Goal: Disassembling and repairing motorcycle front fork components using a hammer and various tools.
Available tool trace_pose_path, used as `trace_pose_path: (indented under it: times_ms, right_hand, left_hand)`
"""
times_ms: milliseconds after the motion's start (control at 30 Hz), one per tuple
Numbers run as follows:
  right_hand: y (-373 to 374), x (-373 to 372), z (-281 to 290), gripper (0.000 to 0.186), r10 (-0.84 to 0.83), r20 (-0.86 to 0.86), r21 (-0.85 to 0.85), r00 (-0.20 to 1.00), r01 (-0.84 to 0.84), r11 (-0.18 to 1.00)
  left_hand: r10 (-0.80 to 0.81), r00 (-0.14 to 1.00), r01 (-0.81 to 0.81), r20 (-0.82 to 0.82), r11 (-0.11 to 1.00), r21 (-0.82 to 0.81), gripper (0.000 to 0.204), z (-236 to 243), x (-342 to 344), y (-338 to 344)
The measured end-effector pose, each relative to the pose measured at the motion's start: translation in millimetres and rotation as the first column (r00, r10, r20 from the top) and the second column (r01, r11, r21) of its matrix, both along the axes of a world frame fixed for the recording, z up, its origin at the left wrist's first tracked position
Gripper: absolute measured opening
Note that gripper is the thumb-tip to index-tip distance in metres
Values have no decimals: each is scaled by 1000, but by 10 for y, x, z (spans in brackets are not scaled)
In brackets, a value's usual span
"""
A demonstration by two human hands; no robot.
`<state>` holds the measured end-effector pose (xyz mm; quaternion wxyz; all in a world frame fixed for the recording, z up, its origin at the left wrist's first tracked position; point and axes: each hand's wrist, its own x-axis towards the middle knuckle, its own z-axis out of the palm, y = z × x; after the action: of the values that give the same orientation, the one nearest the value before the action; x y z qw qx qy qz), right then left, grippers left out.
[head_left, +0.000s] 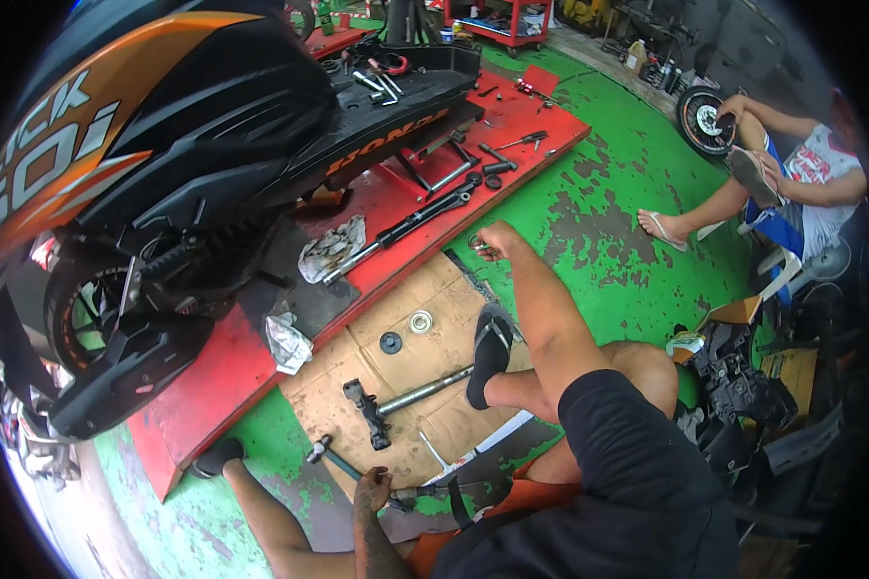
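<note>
My right hand [495, 241] is stretched out past the red platform's edge, fingers pinched on a small metal ring [479, 245]. Low in the view, my left hand [374, 489] is closed round the handle of a hammer [322, 451], whose head points toward the platform. Between my feet, a steering stem [425, 391] with its black fork clamp [367, 415] lies on a flattened cardboard sheet [333, 381]. Farther up the cardboard sit a shiny metal ring [421, 321] and a black ring [390, 343]. A T-shaped metal tool [437, 457] lies near the sheet's close edge.
A black and orange scooter [251, 106] stands on the red platform [434, 236]. Beside it lie a fork leg [406, 224], rags [333, 249] and several tools. At right, a seated person [821, 179] rests a hand by a wheel [710, 121]; dismantled parts [743, 376] stand nearer me.
</note>
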<state>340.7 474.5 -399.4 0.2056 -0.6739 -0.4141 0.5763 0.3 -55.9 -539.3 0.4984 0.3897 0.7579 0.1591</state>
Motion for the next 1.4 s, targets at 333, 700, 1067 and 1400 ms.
trace_pose_path:
  times_ms: [333,700,1067,1400]
  right_hand:
    - [1032,637,0,16,88,274,413,958,-200,888]
    - [-595,136,-830,41,231,646,217,727,-465,858]
    - [-1302,-392,-904,29,498,600,227,626,-730,645]
    - [-2608,-707,-1165,43,353,935,-101,-23,-974,204]
  left_hand:
    - [-87,994,86,59,996,28,33,-221,-28,59]
    - [-14,999,16,44,999,-42,33,52,21,-55]
    - [2,1000,-1,-5,976,216,30,-50,-30,-49]
    - [31,999,-29,-19,994,105,39,441,102,-77]
